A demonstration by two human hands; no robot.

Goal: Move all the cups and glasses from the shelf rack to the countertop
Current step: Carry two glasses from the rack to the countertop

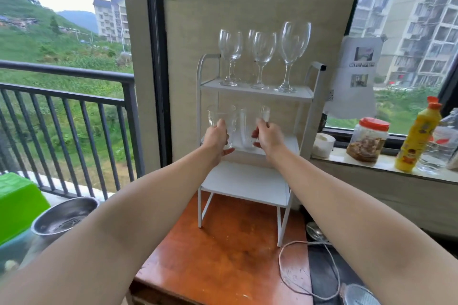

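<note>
A white three-tier shelf rack (257, 93) stands on the wooden countertop (223, 250). Several clear wine glasses (264, 52) stand upright on its top tier. On the middle tier are clear tumblers. My left hand (215, 136) is closed around the left tumbler (220, 116). My right hand (269, 134) grips another clear glass (246, 131) beside it. A small clear glass (264, 112) shows just above my right hand; whether the hand touches it I cannot tell. The bottom tier (244, 181) holds nothing.
A steel bowl (63, 216) and a green tub (17, 203) sit at the left by the balcony railing. On the right sill stand a white cup (322, 145), a red-lidded jar (369, 138) and a yellow bottle (418, 136). A white cord (304, 270) lies at the counter's right edge.
</note>
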